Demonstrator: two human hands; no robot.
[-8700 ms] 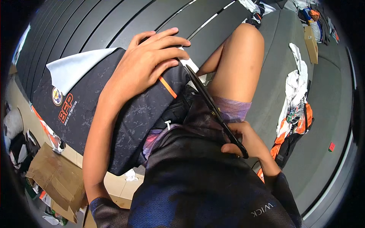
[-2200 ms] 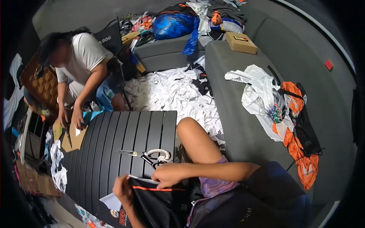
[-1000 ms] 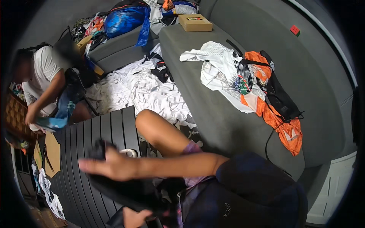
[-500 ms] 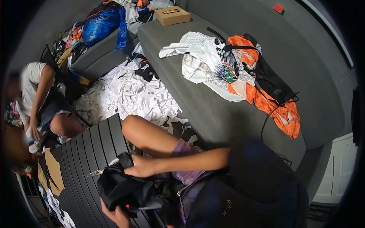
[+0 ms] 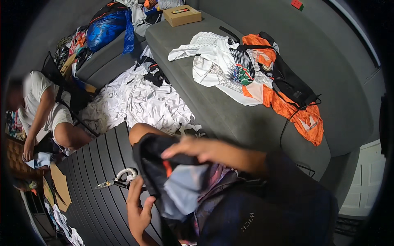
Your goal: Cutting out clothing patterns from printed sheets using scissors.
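A black garment piece point(image 5: 152, 153) with an orange strip and pale blue backing point(image 5: 184, 186) is bunched over my lap and raised knee. My right hand point(image 5: 191, 149), blurred by motion, lies over its upper part; its grip is unclear. At the garment's left edge is my left hand point(image 5: 141, 207), thumb and fingers apart, fingertips near the cloth. Just left of that hand, scissors point(image 5: 106, 184) with wrapped handles rest on the slatted dark table point(image 5: 96, 209).
A co-worker point(image 5: 41, 106) at left handles light cloth. Cardboard point(image 5: 61, 188) lies on the table. White scraps point(image 5: 143, 94) cover the floor. A grey sofa point(image 5: 230, 123) holds white, orange and black clothing point(image 5: 254, 69) and a box point(image 5: 182, 16); a blue bag point(image 5: 104, 30) sits behind.
The black piece has been lifted rightward and turned, showing pale blue backing and more of the scissors. My right hand has risen; my left moved right and up. The co-worker's hands shifted slightly.
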